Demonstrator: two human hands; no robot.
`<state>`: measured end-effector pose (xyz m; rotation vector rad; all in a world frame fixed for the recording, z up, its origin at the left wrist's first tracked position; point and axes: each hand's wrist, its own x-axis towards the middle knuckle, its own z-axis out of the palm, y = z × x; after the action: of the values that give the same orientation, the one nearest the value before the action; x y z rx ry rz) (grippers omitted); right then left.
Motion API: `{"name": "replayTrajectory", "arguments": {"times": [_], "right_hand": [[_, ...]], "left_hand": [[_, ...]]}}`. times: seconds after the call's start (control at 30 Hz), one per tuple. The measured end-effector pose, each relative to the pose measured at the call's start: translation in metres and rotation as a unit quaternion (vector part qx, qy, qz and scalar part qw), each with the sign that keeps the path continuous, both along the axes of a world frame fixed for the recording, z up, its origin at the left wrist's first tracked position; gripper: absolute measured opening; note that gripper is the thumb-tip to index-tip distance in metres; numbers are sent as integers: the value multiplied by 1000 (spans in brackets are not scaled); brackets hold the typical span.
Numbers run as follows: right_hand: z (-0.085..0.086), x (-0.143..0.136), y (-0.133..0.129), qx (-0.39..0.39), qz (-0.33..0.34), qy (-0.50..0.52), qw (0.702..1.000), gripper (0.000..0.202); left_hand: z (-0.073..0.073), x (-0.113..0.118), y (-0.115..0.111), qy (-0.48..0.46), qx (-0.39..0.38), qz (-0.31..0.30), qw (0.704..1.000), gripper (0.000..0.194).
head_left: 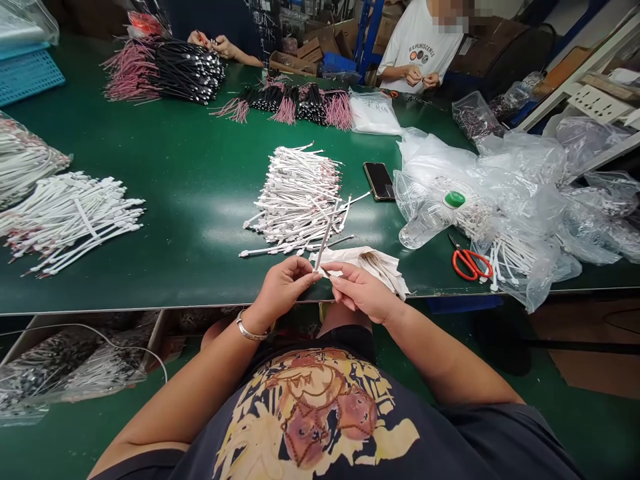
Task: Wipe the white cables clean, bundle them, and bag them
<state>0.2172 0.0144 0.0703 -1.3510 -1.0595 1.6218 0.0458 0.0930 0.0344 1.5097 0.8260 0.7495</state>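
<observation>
My left hand (286,285) is closed, thumb and finger pinching the lower end of a white cable (327,235) that slants up and away. Close beside it, my right hand (364,288) is closed in a pinch around a thin dark piece at the cable's end, too small to name. Both hands are at the table's near edge. Just beyond them lies a heap of white cables (300,190) with small end connectors. A crumpled off-white cloth (373,261) rests on the table beside my right hand.
Right of the heap are a phone (379,181), a plastic bottle (425,223), red-handled scissors (470,263) and clear bags (520,173). More white cables (75,213) lie left. Across the green table (185,173), two people work near black-and-pink wire bundles (185,70).
</observation>
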Motion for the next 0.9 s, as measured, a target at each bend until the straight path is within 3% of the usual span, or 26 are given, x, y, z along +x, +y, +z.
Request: {"name": "replayTrajectory", "arguments": {"times": [0.1, 0.17, 0.3, 0.4, 0.5, 0.6, 0.7, 0.9], "right_hand": [[7, 9, 0, 53, -24, -95, 994, 42], [12, 20, 3, 111, -69, -212, 969, 44], [16, 48, 22, 208, -165, -472, 840, 48], [6, 64, 41, 224, -189, -591, 751, 49], [-11, 73, 55, 223, -182, -655, 699, 48], [-23, 73, 57, 255, -194, -674, 666, 42], [-22, 65, 48, 311, -231, -635, 669, 36], [-14, 42, 20, 326, -236, -506, 763, 22]], "left_hand": [[-1, -1, 0, 0, -7, 3, 1000, 22], [-1, -2, 0, 4, -7, 2, 1000, 22], [1, -3, 0, 3, -10, -1, 1000, 22], [2, -4, 0, -3, -11, 1, 1000, 23], [3, -5, -1, -6, -14, 0, 1000, 23], [5, -5, -2, -8, -15, 0, 1000, 23], [5, -5, -2, -5, -19, 1, 1000, 23], [1, -6, -1, -21, -26, 16, 999, 24]]}}
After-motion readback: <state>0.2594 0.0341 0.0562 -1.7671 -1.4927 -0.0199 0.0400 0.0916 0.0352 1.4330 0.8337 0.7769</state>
